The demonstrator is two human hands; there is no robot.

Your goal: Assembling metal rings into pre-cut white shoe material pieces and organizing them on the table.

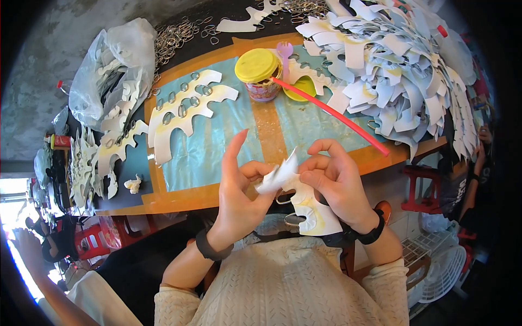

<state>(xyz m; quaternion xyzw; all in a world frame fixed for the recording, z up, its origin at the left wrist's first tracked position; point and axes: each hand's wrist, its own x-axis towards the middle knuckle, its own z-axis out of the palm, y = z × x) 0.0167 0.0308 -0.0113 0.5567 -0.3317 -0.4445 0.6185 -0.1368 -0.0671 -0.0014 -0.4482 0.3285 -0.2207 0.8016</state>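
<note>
In front of my chest, both hands hold a white scalloped strip (pixel 314 216) with yellowish smears. My left hand (pixel 239 190) pinches its folded upper end between thumb and fingers, with the index finger raised. My right hand (pixel 338 185) grips the strip just right of the fold, thumb against curled fingers. Two oval metal rings (pixel 294 219) hang at the strip's left edge. Beyond my hands, two similar strips (pixel 187 111) lie on the blue sheet with several rings on them. A tub with a yellow lid (pixel 256 65) stands there, a red stick (pixel 337 117) leaning from its rim.
A large heap of white strips (pixel 380 70) covers the table's right side. Loose metal rings (pixel 176 41) lie along the back. At left are a clear plastic bag (pixel 117 65) and more strips (pixel 84 168). Another person's arm (pixel 41 271) shows at lower left. A white fan (pixel 443 274) stands lower right.
</note>
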